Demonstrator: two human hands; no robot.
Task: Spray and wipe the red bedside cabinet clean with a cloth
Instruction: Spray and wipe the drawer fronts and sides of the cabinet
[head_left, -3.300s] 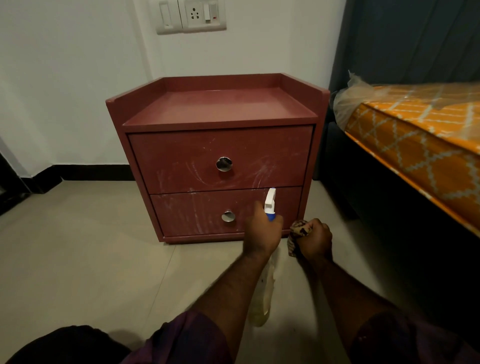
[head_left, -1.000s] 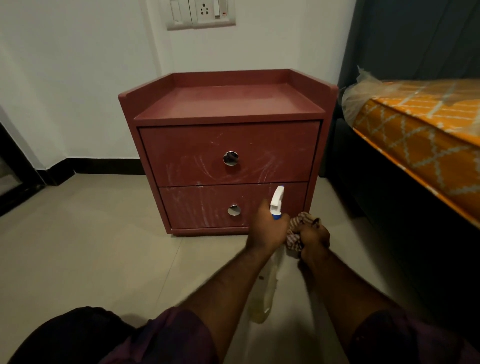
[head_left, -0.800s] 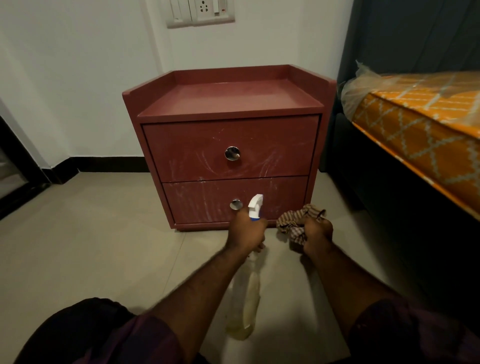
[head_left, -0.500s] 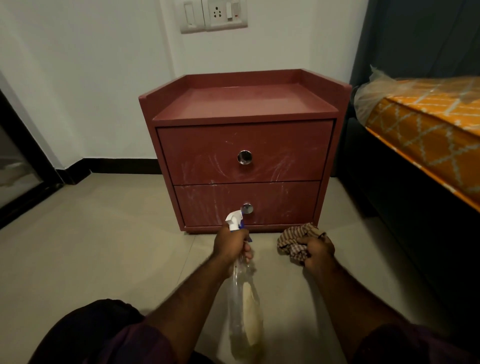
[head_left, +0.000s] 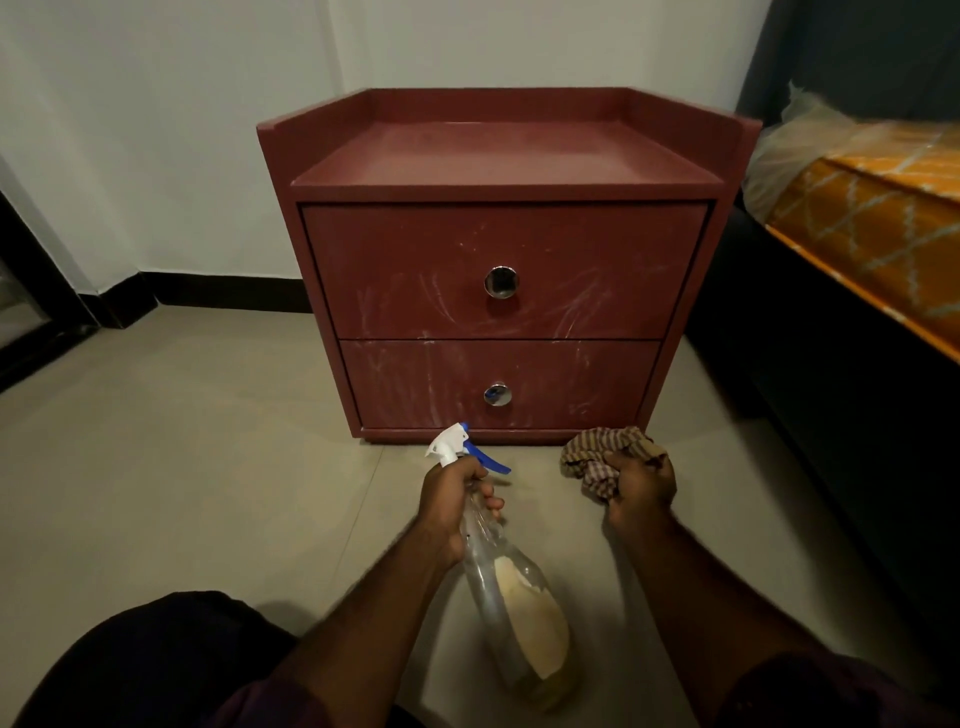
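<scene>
The red bedside cabinet (head_left: 498, 270) stands on the floor against the white wall, with two drawers, round metal knobs and whitish smears across both fronts. My left hand (head_left: 449, 499) grips the neck of a clear spray bottle (head_left: 514, 608) with a white and blue trigger head; the bottle is tilted, its base toward me, holding a little yellowish liquid. My right hand (head_left: 641, 486) is closed on a crumpled striped brown cloth (head_left: 597, 457). Both hands hover low over the floor, just in front of the cabinet's base.
A bed with an orange patterned mattress (head_left: 872, 228) in plastic wrap stands right of the cabinet, on a dark frame. A dark door frame (head_left: 36, 291) runs along the left edge. Beige floor tiles (head_left: 182, 441) spread left of the cabinet. My dark-clad knees fill the bottom.
My hands have moved apart; the left one has swung the spray bottle leftward and tilted it. The view has come closer to the cabinet and dropped, so the wall socket is out of sight.
</scene>
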